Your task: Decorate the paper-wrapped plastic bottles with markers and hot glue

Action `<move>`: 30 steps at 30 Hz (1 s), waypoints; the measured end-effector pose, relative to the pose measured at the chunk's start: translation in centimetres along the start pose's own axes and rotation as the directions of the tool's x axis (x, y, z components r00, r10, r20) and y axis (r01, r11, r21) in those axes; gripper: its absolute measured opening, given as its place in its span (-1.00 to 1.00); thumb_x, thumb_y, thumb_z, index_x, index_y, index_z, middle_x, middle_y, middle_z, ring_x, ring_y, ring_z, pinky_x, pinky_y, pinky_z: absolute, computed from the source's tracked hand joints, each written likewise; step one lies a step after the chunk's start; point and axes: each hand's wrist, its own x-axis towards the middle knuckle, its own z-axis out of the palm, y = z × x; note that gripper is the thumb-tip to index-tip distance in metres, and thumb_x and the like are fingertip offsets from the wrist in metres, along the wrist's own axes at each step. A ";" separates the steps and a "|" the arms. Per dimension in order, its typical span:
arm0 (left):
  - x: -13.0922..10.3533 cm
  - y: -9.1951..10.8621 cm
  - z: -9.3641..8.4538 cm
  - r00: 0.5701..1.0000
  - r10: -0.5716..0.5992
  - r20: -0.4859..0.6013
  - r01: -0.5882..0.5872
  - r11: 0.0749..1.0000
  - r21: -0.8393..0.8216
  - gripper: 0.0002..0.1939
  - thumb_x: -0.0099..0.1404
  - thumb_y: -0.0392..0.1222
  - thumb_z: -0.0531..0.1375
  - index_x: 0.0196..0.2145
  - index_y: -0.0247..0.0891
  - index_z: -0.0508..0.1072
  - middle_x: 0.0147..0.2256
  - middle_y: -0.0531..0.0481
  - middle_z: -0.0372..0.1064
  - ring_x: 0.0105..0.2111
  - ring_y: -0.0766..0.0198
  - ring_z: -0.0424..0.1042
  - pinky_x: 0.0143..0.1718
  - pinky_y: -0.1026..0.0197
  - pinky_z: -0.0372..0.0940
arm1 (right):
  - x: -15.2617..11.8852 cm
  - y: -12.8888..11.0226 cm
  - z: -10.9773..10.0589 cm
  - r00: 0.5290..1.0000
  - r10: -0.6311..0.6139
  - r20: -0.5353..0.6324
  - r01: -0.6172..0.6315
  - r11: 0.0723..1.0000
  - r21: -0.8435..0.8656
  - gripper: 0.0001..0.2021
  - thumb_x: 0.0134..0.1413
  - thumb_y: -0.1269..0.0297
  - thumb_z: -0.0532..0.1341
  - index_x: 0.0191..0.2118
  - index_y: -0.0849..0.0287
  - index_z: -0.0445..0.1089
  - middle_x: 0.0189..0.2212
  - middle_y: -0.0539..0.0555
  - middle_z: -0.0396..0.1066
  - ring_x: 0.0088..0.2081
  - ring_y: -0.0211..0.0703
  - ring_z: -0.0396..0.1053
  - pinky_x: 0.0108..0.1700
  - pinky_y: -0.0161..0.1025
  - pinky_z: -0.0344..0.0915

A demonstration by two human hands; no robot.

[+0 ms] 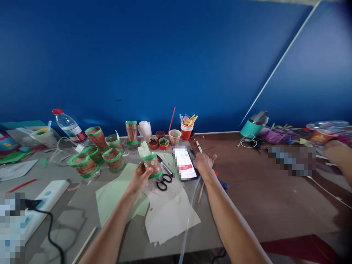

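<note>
My left hand is closed around a small brown-painted cup with green rims, held tilted above the table. Pale paper strips stick up from its top. My right hand is curled beside the lit phone, and what its fingers hold is hidden. A translucent flexible rod runs from near that hand to the table's front edge. Under the right wrist a blue and orange object partly shows. Black-handled scissors and a marker lie between my hands.
Several brown cups with green rims stand left, near a plastic bottle. Paint cups and a red cup of sticks line the back. Cut paper and a power strip lie in front. Another person's arm reaches in at right.
</note>
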 end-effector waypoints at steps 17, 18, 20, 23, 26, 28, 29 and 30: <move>-0.1 0.0 -0.1 0.991 0.006 -0.135 -0.014 0.998 -0.060 -0.31 -0.13 -0.42 0.40 -0.01 -0.11 0.37 -0.09 -0.08 0.45 0.00 0.05 0.40 -0.08 0.17 0.34 | -3.9 -4.2 -0.7 0.942 -0.079 -0.326 0.335 0.256 0.907 -0.88 -0.03 0.21 0.11 -0.38 0.14 0.24 -0.52 -0.06 0.28 -0.46 -0.24 0.26 -0.39 -0.31 0.21; 0.0 0.2 0.0 0.984 0.039 -0.172 -0.046 0.998 -0.034 -0.32 -0.15 -0.44 0.40 -0.04 -0.12 0.39 -0.09 -0.06 0.44 0.01 0.08 0.38 -0.05 0.19 0.32 | -4.6 -4.8 -0.3 0.930 -0.140 -0.339 0.363 0.224 0.904 -0.89 -0.02 0.22 0.12 -0.37 0.14 0.23 -0.52 -0.07 0.27 -0.46 -0.25 0.25 -0.39 -0.32 0.21; 0.0 0.5 0.2 0.967 0.116 -0.227 -0.114 0.993 0.020 -0.33 -0.18 -0.47 0.41 -0.07 -0.15 0.42 -0.09 -0.05 0.43 0.02 0.13 0.35 -0.02 0.23 0.27 | -6.0 -5.8 0.5 0.906 -0.231 -0.354 0.398 0.186 0.898 -0.87 0.03 0.22 0.11 -0.31 0.14 0.24 -0.50 -0.06 0.27 -0.49 -0.27 0.24 -0.43 -0.33 0.21; -0.1 0.8 0.3 0.951 0.187 -0.248 -0.184 0.982 0.033 -0.34 -0.18 -0.50 0.39 -0.07 -0.19 0.43 -0.05 -0.06 0.41 0.06 0.15 0.32 0.01 0.28 0.22 | -7.3 -6.4 1.7 0.891 -0.307 -0.335 0.404 0.201 0.892 -0.83 0.05 0.24 0.10 -0.22 0.15 0.24 -0.36 0.02 0.36 -0.45 -0.27 0.30 -0.44 -0.34 0.24; -0.2 0.9 0.4 0.946 0.198 -0.256 -0.204 0.979 0.002 -0.32 -0.16 -0.50 0.38 -0.05 -0.14 0.40 0.00 -0.04 0.38 0.09 0.19 0.30 0.04 0.30 0.20 | -7.9 -6.4 2.3 0.874 -0.396 -0.281 0.395 0.245 0.885 -0.80 0.05 0.24 0.10 -0.18 0.16 0.24 -0.37 0.04 0.39 -0.45 -0.24 0.33 -0.51 -0.36 0.20; -0.3 0.8 0.4 0.955 0.176 -0.239 -0.185 0.983 -0.016 -0.30 -0.14 -0.48 0.38 -0.02 -0.12 0.37 0.02 -0.05 0.37 0.09 0.18 0.31 0.04 0.29 0.22 | -8.2 -6.5 2.4 0.860 -0.428 -0.279 0.419 0.278 0.864 -0.82 0.03 0.26 0.11 -0.21 0.16 0.25 -0.40 0.03 0.39 -0.42 -0.22 0.35 -0.48 -0.36 0.23; -0.4 0.8 0.5 0.967 0.130 -0.217 -0.144 0.988 -0.050 -0.29 -0.12 -0.47 0.38 0.01 -0.12 0.35 0.05 -0.06 0.35 0.10 0.17 0.30 0.04 0.28 0.23 | -8.4 -6.5 2.4 0.856 -0.434 -0.281 0.430 0.294 0.854 -0.83 0.03 0.27 0.11 -0.21 0.16 0.25 -0.40 0.03 0.40 -0.40 -0.21 0.36 -0.45 -0.35 0.25; -0.4 0.7 0.5 0.980 0.067 -0.188 -0.086 0.992 -0.094 -0.27 -0.11 -0.45 0.38 0.04 -0.12 0.32 0.08 -0.08 0.33 0.12 0.14 0.29 0.04 0.28 0.24 | -8.4 -6.6 2.3 0.854 -0.440 -0.279 0.435 0.307 0.847 -0.81 0.02 0.29 0.11 -0.19 0.17 0.27 -0.39 0.04 0.41 -0.38 -0.21 0.37 -0.44 -0.35 0.26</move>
